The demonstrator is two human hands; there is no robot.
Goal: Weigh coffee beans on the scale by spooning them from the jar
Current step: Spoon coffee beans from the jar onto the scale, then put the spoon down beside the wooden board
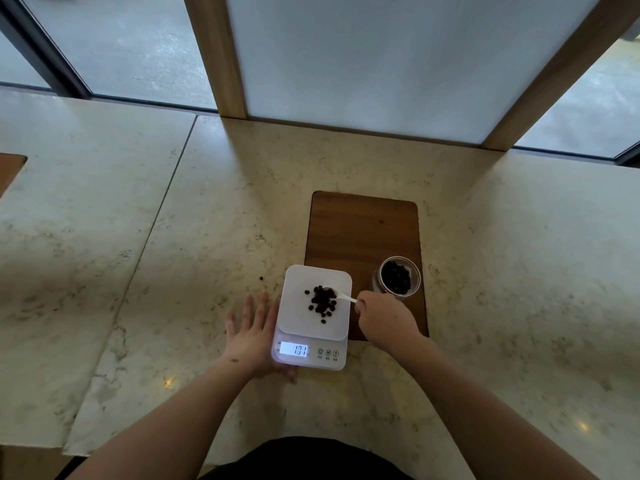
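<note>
A: So, where do the beans sit?

B: Most lie in a loose dark pile of coffee beans [322, 302] on the white platform of the scale [313, 317], slightly toward its 2 o'clock side. The lit display [294, 349] on the near edge shows digits, but I would not swear to the reading. Three round buttons [328, 352] stand at 3 o'clock of the display.

A: And the hands?

B: The right hand [384, 318] comes in from 4 o'clock of the scale, its fingers curled tight round the handle of a small white spoon [341, 296]. The bowl of the spoon is over the pile's 1 o'clock edge. The left hand [251, 332] lies flat at 9 o'clock of the scale, fingers straight and spread a little, gripping nothing; its thumb reaches under the near corner.

A: The jar?

B: The clear jar [398, 278] stands open at 2 o'clock of the scale, near it but apart, with beans inside. It rests on a dark wooden board [363, 230], and the scale's right side overlaps that board's near left corner.

A: Anything in the way?

B: One stray bean [261, 278] lies on the marble counter [138, 237] at 10 o'clock of the scale. At 12 o'clock, well apart, a wooden-framed panel [381, 64] rises from the counter, with windows either side. The right wrist crosses the board's near edge and hides part of it.
</note>
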